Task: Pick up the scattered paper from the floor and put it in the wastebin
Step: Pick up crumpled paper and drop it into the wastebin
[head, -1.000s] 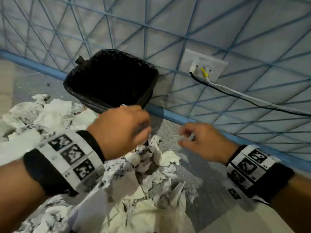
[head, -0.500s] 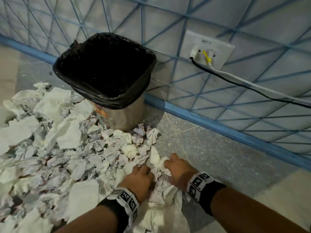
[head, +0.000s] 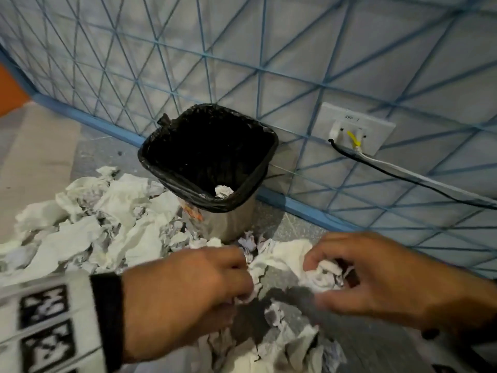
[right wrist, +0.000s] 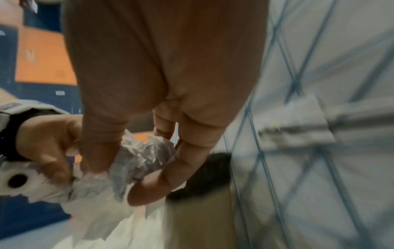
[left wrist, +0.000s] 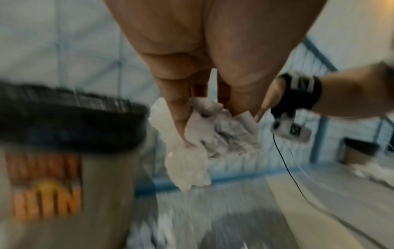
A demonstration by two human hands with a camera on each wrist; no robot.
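The wastebin [head: 209,162] holds only one crumpled piece; most paper [head: 102,227] lies on the floor beside it; the left hand [head: 185,300] and right hand [head: 382,275] each grip a wad.

Left hand [head: 185,297] low, fingers curled, pinching crumpled paper [head: 282,261] — right hand [head: 382,278] alongside, fingers curled round the same wad

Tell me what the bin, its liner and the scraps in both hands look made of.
Bin: seemingly brushed metal, with a dull grey sheen on its side.
Liner: thin black plastic film, glossy and wrinkled over the rim.
Scraps: white paper, matte, sharply creased, faint grey print; softer pieces might be tissue.
Left hand and right hand grip them.
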